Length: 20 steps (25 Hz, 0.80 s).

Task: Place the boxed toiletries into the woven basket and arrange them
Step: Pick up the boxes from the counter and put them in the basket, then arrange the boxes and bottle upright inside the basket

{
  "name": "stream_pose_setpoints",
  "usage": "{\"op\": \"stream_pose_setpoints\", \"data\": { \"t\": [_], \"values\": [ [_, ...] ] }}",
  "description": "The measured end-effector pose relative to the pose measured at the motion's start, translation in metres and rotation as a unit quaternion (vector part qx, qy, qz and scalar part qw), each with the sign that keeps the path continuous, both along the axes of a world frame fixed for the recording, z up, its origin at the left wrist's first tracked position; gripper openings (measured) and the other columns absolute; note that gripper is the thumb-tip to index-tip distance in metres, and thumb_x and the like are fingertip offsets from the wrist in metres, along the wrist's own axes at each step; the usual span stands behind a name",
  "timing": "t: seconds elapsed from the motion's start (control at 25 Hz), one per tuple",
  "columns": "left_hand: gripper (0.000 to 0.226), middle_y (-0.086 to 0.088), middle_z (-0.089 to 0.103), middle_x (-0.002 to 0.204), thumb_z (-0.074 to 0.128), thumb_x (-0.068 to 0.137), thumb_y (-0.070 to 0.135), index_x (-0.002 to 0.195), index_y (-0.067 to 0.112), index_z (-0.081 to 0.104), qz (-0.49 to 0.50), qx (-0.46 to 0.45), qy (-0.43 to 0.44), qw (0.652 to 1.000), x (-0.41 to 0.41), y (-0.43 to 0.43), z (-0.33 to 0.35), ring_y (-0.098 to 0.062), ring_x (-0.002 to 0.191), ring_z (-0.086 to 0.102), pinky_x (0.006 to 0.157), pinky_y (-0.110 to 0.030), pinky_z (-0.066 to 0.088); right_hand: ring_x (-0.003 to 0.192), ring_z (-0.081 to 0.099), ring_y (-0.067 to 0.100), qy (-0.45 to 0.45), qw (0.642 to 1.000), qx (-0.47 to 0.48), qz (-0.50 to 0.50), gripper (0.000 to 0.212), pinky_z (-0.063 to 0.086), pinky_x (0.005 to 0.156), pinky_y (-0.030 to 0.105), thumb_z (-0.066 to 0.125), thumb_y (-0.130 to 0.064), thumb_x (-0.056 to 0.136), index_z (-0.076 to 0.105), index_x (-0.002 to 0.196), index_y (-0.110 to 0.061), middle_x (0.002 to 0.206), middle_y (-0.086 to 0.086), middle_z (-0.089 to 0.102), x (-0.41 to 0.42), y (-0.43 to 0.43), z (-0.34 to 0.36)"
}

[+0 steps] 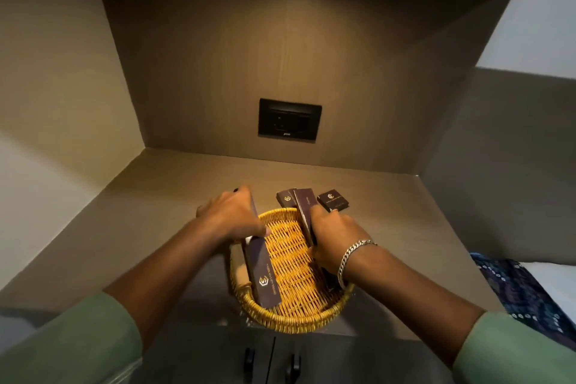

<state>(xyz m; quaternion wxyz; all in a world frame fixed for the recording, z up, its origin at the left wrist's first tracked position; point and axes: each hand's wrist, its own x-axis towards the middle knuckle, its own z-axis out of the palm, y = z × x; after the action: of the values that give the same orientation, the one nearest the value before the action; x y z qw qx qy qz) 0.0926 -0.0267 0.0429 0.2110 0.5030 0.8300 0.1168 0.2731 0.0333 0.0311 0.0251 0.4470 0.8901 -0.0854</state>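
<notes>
Behind basket, 2 small boxes, socket

The grey-brown countertop carries a woven basket and 2 small dark boxes behind it

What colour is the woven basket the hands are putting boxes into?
Golden yellow wicker, the woven basket shows best in the head view, the only one.

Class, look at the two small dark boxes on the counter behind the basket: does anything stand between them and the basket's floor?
Partly. The right hand and its long box stand over the far rim of the woven basket, just before the two small boxes. The basket's middle is bare.
</notes>
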Motion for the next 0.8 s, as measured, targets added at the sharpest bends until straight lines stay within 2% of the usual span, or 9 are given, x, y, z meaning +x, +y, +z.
{"op": "stream_pose_setpoints", "data": {
  "t": [0.08, 0.16, 0.28, 0.36, 0.4, 0.48, 0.6, 0.68, 0.8],
  "values": [
    [0.086, -0.008, 0.056, 0.123, 0.078, 0.065, 0.052, 0.133, 0.021, 0.037, -0.012, -0.025, 0.004, 1.0, -0.004, 0.0, 0.002, -0.029, 0.106, 0.054, 0.089, -0.048, 0.05, 0.096, 0.06, 0.027, 0.007, 1.0, -0.014, -0.006, 0.048, 0.052, 0.078, 0.037, 0.069, -0.026, 0.081, 0.045, 0.121, -0.015, 0.107, 0.01, 0.063, 0.001, -0.003, 0.003],
    [0.093, -0.009, 0.056, 0.125, 0.075, 0.064, 0.06, 0.137, 0.022, 0.031, 0.008, -0.003, 0.049, 0.999, -0.005, 0.007, 0.011, -0.03, 0.109, 0.054, 0.087, -0.045, 0.05, 0.089, 0.062, 0.024, 0.03, 0.999, -0.017, -0.014, 0.045, 0.053, 0.072, 0.034, 0.071, -0.033, 0.079, 0.051, 0.115, -0.015, 0.102, 0.007, 0.065, 0.005, -0.004, 0.01],
    [0.081, -0.009, 0.06, 0.117, 0.07, 0.071, 0.059, 0.133, 0.022, 0.034, 0.023, 0.154, 0.116, 0.981, 0.0, 0.038, 0.031, -0.028, 0.102, 0.059, 0.076, -0.038, 0.049, 0.08, 0.063, 0.025, 0.116, 0.99, 0.067, -0.037, 0.03, 0.054, 0.064, 0.035, 0.067, -0.031, 0.079, 0.056, 0.103, -0.017, 0.091, 0.007, 0.066, 0.015, 0.023, 0.033],
    [0.067, -0.008, 0.059, 0.122, 0.072, 0.076, 0.044, 0.131, 0.022, 0.04, -0.041, 0.213, 0.081, 0.973, 0.005, 0.064, 0.034, -0.026, 0.106, 0.057, 0.084, -0.043, 0.051, 0.081, 0.064, 0.028, 0.169, 0.979, 0.097, -0.058, 0.024, 0.055, 0.068, 0.037, 0.062, -0.023, 0.079, 0.059, 0.102, -0.018, 0.09, 0.009, 0.068, 0.021, 0.058, 0.043],
    [0.061, -0.008, 0.057, 0.126, 0.072, 0.078, 0.035, 0.13, 0.023, 0.043, -0.073, 0.207, 0.041, 0.975, 0.008, 0.078, 0.034, -0.026, 0.11, 0.055, 0.089, -0.044, 0.051, 0.083, 0.064, 0.028, 0.176, 0.978, 0.091, -0.067, 0.026, 0.055, 0.07, 0.036, 0.061, -0.021, 0.079, 0.06, 0.104, -0.02, 0.093, 0.01, 0.069, 0.024, 0.076, 0.043],
    [0.056, -0.01, 0.052, 0.132, 0.071, 0.08, 0.016, 0.131, 0.023, 0.046, -0.127, 0.141, -0.014, 0.982, 0.01, 0.102, 0.025, -0.025, 0.116, 0.052, 0.094, -0.043, 0.05, 0.093, 0.062, 0.026, 0.139, 0.987, 0.043, -0.066, 0.034, 0.054, 0.078, 0.039, 0.064, -0.018, 0.079, 0.059, 0.113, -0.023, 0.106, 0.009, 0.067, 0.027, 0.106, 0.03],
    [0.058, -0.005, 0.047, 0.139, 0.067, 0.083, 0.011, 0.133, 0.03, 0.045, -0.21, 0.003, 0.051, 0.976, 0.007, 0.125, 0.001, -0.026, 0.124, 0.045, 0.101, -0.045, 0.044, 0.115, 0.053, 0.028, 0.016, 1.0, 0.007, 0.004, 0.066, 0.048, 0.094, 0.042, 0.072, -0.012, 0.073, 0.045, 0.131, -0.025, 0.13, 0.007, 0.054, 0.024, 0.133, -0.003],
    [0.054, -0.002, 0.051, 0.135, 0.065, 0.085, 0.016, 0.132, 0.035, 0.046, -0.246, -0.043, 0.104, 0.963, 0.002, 0.131, -0.012, -0.025, 0.121, 0.048, 0.099, -0.045, 0.044, 0.121, 0.047, 0.031, -0.017, 0.999, 0.006, 0.043, 0.078, 0.044, 0.099, 0.043, 0.074, -0.01, 0.07, 0.037, 0.136, -0.026, 0.138, 0.007, 0.044, 0.019, 0.143, -0.02],
    [0.05, -0.003, 0.054, 0.129, 0.066, 0.085, 0.021, 0.131, 0.035, 0.049, -0.277, -0.069, 0.126, 0.95, -0.004, 0.14, -0.019, -0.027, 0.113, 0.051, 0.093, -0.045, 0.048, 0.111, 0.052, 0.029, -0.018, 0.998, 0.007, 0.06, 0.067, 0.047, 0.093, 0.042, 0.076, -0.016, 0.068, 0.045, 0.127, -0.024, 0.13, 0.004, 0.046, 0.011, 0.158, -0.029]
  ]
}}
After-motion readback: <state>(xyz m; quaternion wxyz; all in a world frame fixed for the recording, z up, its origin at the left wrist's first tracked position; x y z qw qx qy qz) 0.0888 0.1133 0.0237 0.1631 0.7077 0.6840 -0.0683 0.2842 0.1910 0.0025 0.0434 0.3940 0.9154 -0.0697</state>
